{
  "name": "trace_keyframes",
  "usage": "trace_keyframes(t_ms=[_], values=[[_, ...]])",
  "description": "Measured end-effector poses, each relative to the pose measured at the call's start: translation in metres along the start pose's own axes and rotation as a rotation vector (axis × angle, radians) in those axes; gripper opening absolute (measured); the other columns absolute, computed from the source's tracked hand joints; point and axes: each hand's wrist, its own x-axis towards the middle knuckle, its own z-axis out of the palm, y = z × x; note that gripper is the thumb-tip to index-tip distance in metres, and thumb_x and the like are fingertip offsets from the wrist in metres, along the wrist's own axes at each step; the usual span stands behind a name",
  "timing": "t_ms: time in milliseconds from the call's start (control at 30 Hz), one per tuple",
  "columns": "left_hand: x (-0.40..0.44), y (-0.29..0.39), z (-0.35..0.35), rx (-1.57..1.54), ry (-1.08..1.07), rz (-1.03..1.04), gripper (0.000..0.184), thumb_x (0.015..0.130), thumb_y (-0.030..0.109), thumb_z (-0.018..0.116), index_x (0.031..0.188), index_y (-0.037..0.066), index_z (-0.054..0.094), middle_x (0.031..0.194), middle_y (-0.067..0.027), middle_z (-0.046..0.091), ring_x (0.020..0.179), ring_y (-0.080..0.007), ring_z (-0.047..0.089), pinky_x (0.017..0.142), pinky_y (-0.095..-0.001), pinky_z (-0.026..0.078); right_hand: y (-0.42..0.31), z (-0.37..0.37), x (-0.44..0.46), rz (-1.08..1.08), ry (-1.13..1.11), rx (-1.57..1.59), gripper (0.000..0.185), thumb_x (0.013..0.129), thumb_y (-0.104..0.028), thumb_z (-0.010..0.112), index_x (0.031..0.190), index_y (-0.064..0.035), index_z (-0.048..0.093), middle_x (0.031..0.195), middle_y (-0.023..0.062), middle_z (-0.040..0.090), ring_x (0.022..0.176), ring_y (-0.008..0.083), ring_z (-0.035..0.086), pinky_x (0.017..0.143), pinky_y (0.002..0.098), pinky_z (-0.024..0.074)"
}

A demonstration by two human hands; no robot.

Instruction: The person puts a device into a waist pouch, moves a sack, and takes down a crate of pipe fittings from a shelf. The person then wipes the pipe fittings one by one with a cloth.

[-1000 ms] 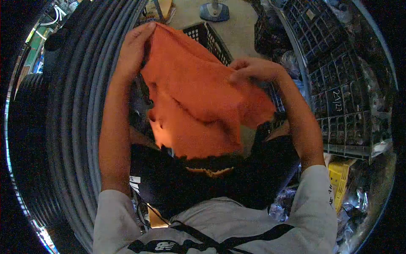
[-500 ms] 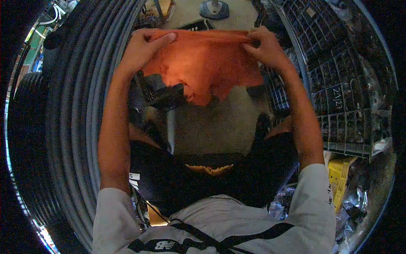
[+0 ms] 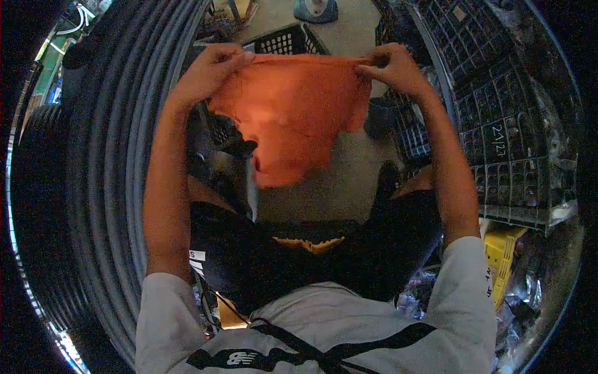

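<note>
An orange cloth (image 3: 293,115) hangs in front of me, stretched along its top edge between my two hands. My left hand (image 3: 218,70) pinches its upper left corner, thumb on top. At the upper right corner, my right hand (image 3: 393,70) grips the edge between thumb and fingers. The lower edge is uneven and falls loosely, longest near the middle left. Behind the cloth, part of a black plastic crate (image 3: 286,42) shows above its top edge.
Dark ribbed tubing (image 3: 128,156) walls the left side. Stacked black crates (image 3: 498,137) line the right, above a yellow basket (image 3: 501,255). A grey-blue round base (image 3: 316,9) stands on the floor (image 3: 349,187) farther off. My knees are spread below.
The cloth now hangs straighter and lower, its bottom swung down toward me. Both hands have dropped slightly, and more of the black crate behind is visible.
</note>
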Motion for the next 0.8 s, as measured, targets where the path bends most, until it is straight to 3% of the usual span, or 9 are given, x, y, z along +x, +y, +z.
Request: trace_keyframes(t_ms=[133,233,367,500,600,700,800], values=[[0.000,-0.001,0.002,-0.119,0.037,-0.049,0.027,0.093,0.029,0.056,0.080,0.005,0.060,0.065,0.0090,0.045,0.061,-0.0021,0.041,0.053,-0.0222,0.035,0.006,0.001,0.003,-0.131,0.083,0.141,0.029,0.079,-0.028,0.072,0.086,-0.0007,0.069,0.076,0.0042,0.066,0.070,0.0112,0.061,0.065,0.0273,0.0490],[-0.002,0.009,0.001,-0.163,0.026,-0.080,0.024,0.092,0.028,0.056,0.086,0.006,0.061,0.069,0.0081,0.050,0.065,-0.0024,0.044,0.057,-0.0209,0.038,0.011,-0.004,0.008,-0.124,0.075,0.170,0.031,0.079,-0.032,0.072,0.089,-0.0028,0.070,0.079,0.0046,0.069,0.073,0.0124,0.063,0.072,0.0294,0.0507],[-0.002,0.020,0.001,-0.273,-0.031,-0.058,0.024,0.089,0.027,0.061,0.100,0.006,0.061,0.084,0.0032,0.059,0.077,-0.0057,0.053,0.069,-0.0212,0.044,0.024,-0.005,0.012,-0.035,0.097,0.211,0.030,0.080,-0.033,0.070,0.089,-0.0046,0.070,0.080,0.0023,0.067,0.074,0.0102,0.060,0.071,0.0276,0.0481],[-0.004,0.035,0.001,-0.483,-0.196,-0.140,0.040,0.082,0.022,0.069,0.116,0.004,0.057,0.101,-0.0031,0.063,0.093,-0.0113,0.057,0.085,-0.0253,0.045,0.008,-0.008,0.006,-0.052,0.091,0.288,0.028,0.080,-0.032,0.070,0.089,-0.0053,0.069,0.082,0.0023,0.067,0.077,0.0102,0.058,0.073,0.0271,0.0469],[-0.002,0.026,0.009,-0.439,-0.259,-0.050,0.054,0.076,0.020,0.074,0.122,0.001,0.053,0.110,-0.0061,0.061,0.101,-0.0140,0.056,0.092,-0.0278,0.043,0.011,-0.007,0.007,-0.092,0.115,0.254,0.028,0.080,-0.032,0.070,0.090,-0.0054,0.069,0.083,0.0026,0.066,0.079,0.0103,0.058,0.075,0.0277,0.0468],[-0.007,0.037,0.019,-0.423,-0.470,-0.017,0.064,0.072,0.023,0.077,0.125,-0.001,0.050,0.114,-0.0088,0.059,0.105,-0.0162,0.054,0.096,-0.0296,0.040,0.010,-0.006,0.008,-0.101,0.112,0.225,0.028,0.079,-0.031,0.071,0.090,-0.0054,0.069,0.083,0.0025,0.066,0.079,0.0103,0.058,0.076,0.0284,0.0470],[-0.014,0.040,0.038,-0.136,-0.442,-0.168,0.067,0.074,0.029,0.076,0.128,0.000,0.048,0.116,-0.0100,0.058,0.107,-0.0171,0.054,0.098,-0.0300,0.039,0.001,-0.008,0.005,-0.106,0.114,0.180,0.027,0.079,-0.030,0.071,0.090,-0.0057,0.069,0.083,0.0023,0.066,0.080,0.0103,0.058,0.077,0.0288,0.0471]])
